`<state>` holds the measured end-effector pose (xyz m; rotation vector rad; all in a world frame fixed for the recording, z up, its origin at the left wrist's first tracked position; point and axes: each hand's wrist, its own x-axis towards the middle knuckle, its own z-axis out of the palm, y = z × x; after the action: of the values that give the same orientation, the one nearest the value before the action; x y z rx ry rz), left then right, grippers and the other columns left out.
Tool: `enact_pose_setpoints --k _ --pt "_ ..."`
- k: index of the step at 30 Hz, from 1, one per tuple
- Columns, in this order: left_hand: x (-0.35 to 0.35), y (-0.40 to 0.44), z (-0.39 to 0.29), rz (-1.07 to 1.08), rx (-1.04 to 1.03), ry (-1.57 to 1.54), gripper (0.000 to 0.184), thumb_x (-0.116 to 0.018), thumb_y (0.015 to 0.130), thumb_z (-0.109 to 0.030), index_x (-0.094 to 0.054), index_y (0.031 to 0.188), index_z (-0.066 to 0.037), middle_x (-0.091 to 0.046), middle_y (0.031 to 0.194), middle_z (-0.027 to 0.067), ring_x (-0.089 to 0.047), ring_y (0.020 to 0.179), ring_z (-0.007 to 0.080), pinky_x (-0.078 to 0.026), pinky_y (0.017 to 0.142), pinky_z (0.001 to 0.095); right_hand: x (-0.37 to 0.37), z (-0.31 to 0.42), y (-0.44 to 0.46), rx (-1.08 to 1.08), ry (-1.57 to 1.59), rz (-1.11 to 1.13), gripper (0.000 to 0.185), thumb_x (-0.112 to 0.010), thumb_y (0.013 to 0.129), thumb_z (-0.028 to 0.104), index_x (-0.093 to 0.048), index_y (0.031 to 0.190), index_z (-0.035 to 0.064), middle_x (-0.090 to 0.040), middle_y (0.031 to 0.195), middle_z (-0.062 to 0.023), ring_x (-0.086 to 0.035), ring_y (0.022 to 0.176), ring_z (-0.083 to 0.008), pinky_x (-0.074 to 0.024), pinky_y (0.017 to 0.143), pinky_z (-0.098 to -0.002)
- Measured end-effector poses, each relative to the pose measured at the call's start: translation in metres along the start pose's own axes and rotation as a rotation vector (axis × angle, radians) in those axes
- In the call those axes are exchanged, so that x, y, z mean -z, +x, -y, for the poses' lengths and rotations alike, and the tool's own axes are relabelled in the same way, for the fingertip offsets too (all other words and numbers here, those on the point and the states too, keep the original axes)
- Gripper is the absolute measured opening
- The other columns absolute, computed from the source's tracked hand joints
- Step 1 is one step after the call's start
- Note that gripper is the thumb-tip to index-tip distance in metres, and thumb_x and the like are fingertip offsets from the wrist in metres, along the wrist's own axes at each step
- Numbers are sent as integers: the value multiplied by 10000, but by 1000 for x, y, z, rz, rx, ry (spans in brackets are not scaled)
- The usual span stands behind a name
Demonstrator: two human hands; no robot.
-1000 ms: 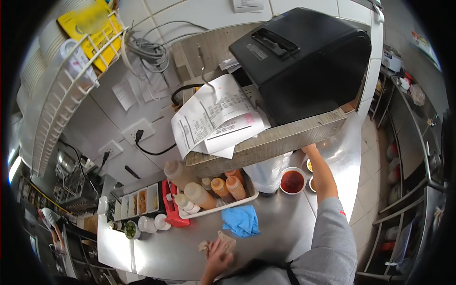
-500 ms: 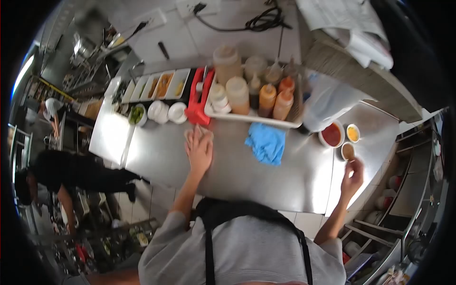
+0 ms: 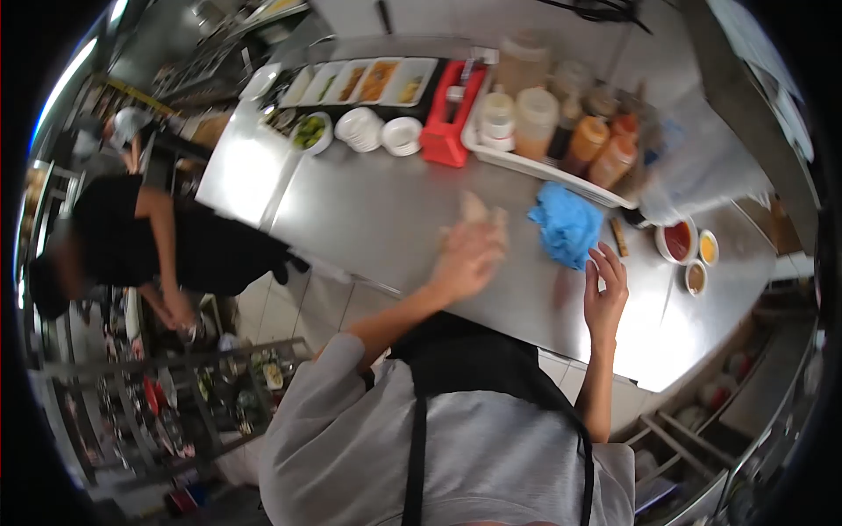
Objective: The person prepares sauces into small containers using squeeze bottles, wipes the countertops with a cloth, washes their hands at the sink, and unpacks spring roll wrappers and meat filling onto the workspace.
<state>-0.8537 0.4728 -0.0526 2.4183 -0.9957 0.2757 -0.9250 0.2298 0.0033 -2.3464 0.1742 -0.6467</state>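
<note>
My left hand, blurred by motion, presses down on the steel counter. A pale, crumpled cloth shows at its fingertips, and the hand seems closed over it. My right hand is raised over the counter's front half, its fingers apart and loosely curled, with nothing visible in them. Just beyond those fingers lies a crumpled blue cloth; whether they touch it I cannot tell. To the right sit a bowl of red sauce, a cup of yellow food and a cup of brown sauce.
Along the back stand a white tray of sauce bottles, a red holder, stacked white dishes, a bowl of green pieces and food trays. A small brown stick-like item lies by the blue cloth. A co-worker stands left.
My left hand has moved right along the counter, away from the red holder, with the pale cloth. My right hand has left the brown sauce cup and come left to the blue cloth. The view has shifted.
</note>
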Motion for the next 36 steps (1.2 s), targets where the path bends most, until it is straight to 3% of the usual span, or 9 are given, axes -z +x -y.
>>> enact_pose_setpoints --k 1,5,11,14,17,20,27,30,36 --pt "0 -6 -10 37 -99 -26 210 -586 746 -178 -581 955 -161 -467 1247 63 -382 1201 282 -244 1004 487 -7 11 8 41 -1 39 190 -576 798 37 -619 983 29 -553 1125 -132 -525 983 -305 -440 799 -364" --pt "27 -49 -1 39 5 29 192 -543 792 -196 -579 978 -166 -482 1220 65 -376 1203 266 -264 990 480 -40 27 24 126 -37 124 207 -564 807 45 -613 1008 41 -520 1169 -138 -449 1102 -338 -380 904 -390" --pt "118 -106 212 -378 565 416 250 -495 823 -172 -562 1057 -116 -451 1264 124 -344 1210 346 -294 931 523 -70 23 20 108 -161 152 211 -533 837 85 -612 1029 49 -494 1200 -158 -406 1159 -357 -325 956 -436" --pt "139 -140 321 -480 831 444 295 -463 855 -221 -533 1133 -154 -413 1315 90 -333 1222 351 -250 978 526 -79 41 21 103 -157 184 211 -530 839 82 -609 1029 35 -495 1199 -155 -397 1169 -363 -321 960 -432" --pt "165 -130 354 -247 785 414 311 -443 868 -252 -518 1160 -179 -409 1323 63 -338 1229 327 -257 991 515 -98 60 21 115 -161 202 203 -526 839 75 -609 1016 18 -502 1187 -161 -401 1168 -370 -326 955 -431" --pt "178 -99 376 -215 676 353 309 -432 868 -245 -522 1159 -194 -408 1325 49 -337 1241 293 -254 1008 503 -117 80 21 124 -135 225 194 -521 838 64 -612 1000 10 -509 1172 -169 -413 1157 -371 -333 951 -429" --pt "197 -72 464 -321 994 503 347 -417 866 -317 -524 1185 -232 -386 1349 25 -312 1262 276 -254 998 503 -167 129 15 94 -110 255 186 -519 823 28 -621 979 24 -545 1116 -166 -457 1115 -364 -350 941 -431" --pt "196 -76 489 -406 853 461 357 -406 868 -326 -519 1195 -236 -390 1347 37 -311 1261 291 -241 1004 505 -195 159 9 96 15 375 202 -517 822 26 -616 997 32 -553 1106 -154 -469 1104 -351 -365 932 -424" --pt "229 -86 497 -124 796 423 375 -381 875 -330 -481 1233 -280 -320 1393 8 -279 1284 252 -243 996 516 -264 237 80 418 201 487 234 -543 796 -3 -600 1021 26 -552 1094 -159 -498 1009 -337 -389 870 -400"
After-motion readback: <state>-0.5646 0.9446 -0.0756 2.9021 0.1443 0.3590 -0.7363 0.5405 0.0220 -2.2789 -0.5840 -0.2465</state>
